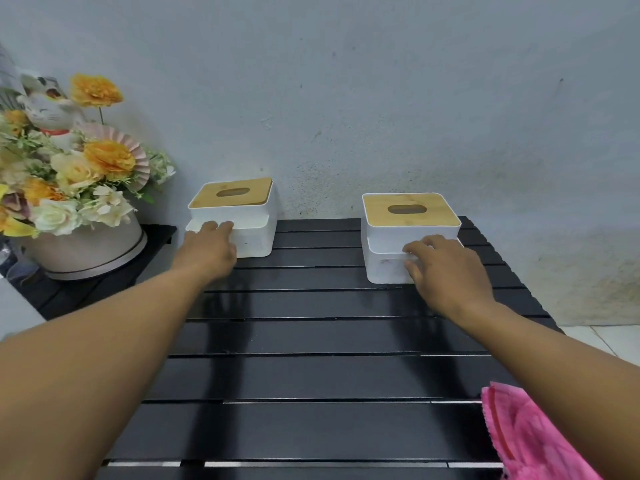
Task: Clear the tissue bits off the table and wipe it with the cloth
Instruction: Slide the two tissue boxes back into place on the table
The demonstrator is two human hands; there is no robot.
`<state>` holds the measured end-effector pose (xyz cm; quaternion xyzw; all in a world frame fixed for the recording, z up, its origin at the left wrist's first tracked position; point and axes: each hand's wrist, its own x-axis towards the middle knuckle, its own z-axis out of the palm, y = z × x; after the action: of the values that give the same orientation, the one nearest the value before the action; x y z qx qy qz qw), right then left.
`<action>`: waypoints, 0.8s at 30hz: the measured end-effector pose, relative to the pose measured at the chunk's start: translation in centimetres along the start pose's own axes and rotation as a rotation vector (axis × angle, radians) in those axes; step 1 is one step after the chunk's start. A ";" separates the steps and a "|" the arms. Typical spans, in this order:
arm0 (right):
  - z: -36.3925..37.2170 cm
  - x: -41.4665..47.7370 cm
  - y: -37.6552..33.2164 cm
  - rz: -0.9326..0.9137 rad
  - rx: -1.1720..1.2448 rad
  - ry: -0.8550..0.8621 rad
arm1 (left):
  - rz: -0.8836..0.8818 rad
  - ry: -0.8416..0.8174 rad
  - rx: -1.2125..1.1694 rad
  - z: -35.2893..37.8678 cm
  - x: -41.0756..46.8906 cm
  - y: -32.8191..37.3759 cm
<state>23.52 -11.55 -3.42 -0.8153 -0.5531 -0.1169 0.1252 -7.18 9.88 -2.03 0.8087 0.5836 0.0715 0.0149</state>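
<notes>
Two white tissue boxes with wooden lids stand at the back of the black slatted table (311, 375). My left hand (207, 251) rests on the front ledge of the left tissue box (239, 213), fingers laid over it. My right hand (446, 271) grips the front of the right tissue box (408, 226), thumb against its lower face. A pink cloth (530, 438) lies bunched at the table's near right corner, partly under my right forearm. I see no tissue bits on the table.
A round pot of artificial flowers (76, 188) with a cat figurine (48, 105) stands on a lower black shelf at the left. A grey wall rises just behind the boxes. Tiled floor shows at the right.
</notes>
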 end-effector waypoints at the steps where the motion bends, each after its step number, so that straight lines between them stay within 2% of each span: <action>1: 0.1 0.0 0.0 0.000 -0.001 0.003 | 0.008 0.000 0.009 0.0 0.3 -0.2; 10: 0.2 0.0 0.0 0.015 -0.004 0.041 | 0.093 0.195 0.005 0.1 0.8 0.5; 24: -0.5 -0.2 -0.8 0.038 -0.016 0.033 | 0.172 0.218 -0.002 0.1 -1.9 2.9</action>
<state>22.63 -11.61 -2.95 -0.8248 -0.5342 -0.1324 0.1299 -5.02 7.19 -1.97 0.8432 0.5101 0.1608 -0.0539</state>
